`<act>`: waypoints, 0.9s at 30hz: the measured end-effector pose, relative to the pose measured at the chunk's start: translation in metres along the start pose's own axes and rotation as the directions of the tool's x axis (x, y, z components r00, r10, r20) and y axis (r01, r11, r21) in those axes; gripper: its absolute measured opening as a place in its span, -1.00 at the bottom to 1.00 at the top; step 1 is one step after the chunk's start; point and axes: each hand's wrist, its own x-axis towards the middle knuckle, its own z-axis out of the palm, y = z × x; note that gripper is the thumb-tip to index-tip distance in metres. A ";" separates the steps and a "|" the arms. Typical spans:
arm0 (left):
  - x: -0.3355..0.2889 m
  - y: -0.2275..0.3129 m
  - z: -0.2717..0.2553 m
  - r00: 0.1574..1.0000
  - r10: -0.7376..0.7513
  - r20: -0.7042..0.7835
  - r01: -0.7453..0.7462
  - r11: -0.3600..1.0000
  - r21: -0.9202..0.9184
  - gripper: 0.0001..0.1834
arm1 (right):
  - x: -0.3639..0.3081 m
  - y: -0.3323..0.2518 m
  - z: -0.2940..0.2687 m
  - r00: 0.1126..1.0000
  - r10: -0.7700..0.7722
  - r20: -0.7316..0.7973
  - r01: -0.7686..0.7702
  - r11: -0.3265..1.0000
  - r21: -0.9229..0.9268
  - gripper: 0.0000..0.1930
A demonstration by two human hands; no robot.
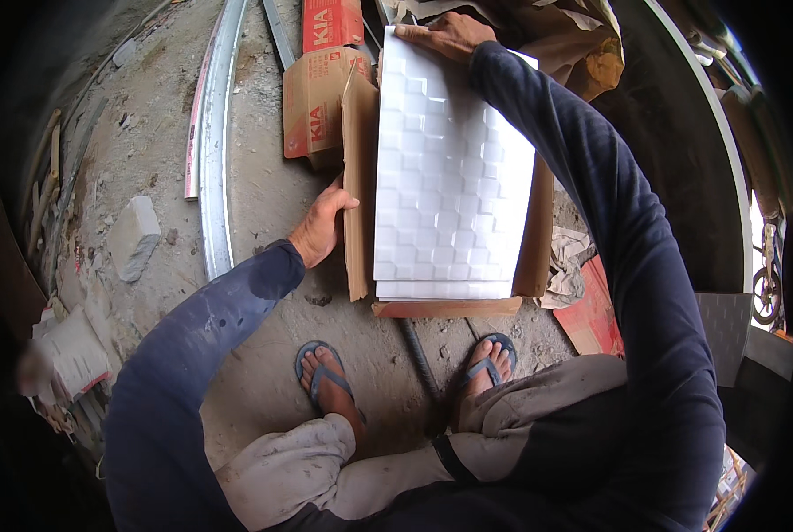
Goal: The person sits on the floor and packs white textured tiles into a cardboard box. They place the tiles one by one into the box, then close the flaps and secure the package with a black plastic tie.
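Observation:
A stack of glossy white tiles (454, 177) with an embossed hexagon-like pattern lies in an opened cardboard box (357, 239). The top tile sits slightly offset, so the near edge of another shows below it. My left hand (319, 227) grips the box's upright left flap, its thumb against the cardboard and some fingers hidden. At the far end, my right hand (450, 37) is closed over the top tile's edge, with one finger stretched toward its left corner. The fingers beyond that edge are partly hidden.
Red and brown cartons (315, 105) lie beyond the box, beside crumpled brown paper (583, 40). Metal channels (215, 151) run along the dusty ground at left, near a pale block (134, 238). A dark rod (421, 359) lies between my sandalled feet; a red cardboard piece (592, 306) is at right.

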 end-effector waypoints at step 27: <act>0.019 -0.015 0.058 0.998 0.006 -0.055 0.009 0.959 0.282 -0.01 | -0.502 0.342 -0.281 0.241 0.106 -0.965 -0.836 0.527 -0.151 -0.49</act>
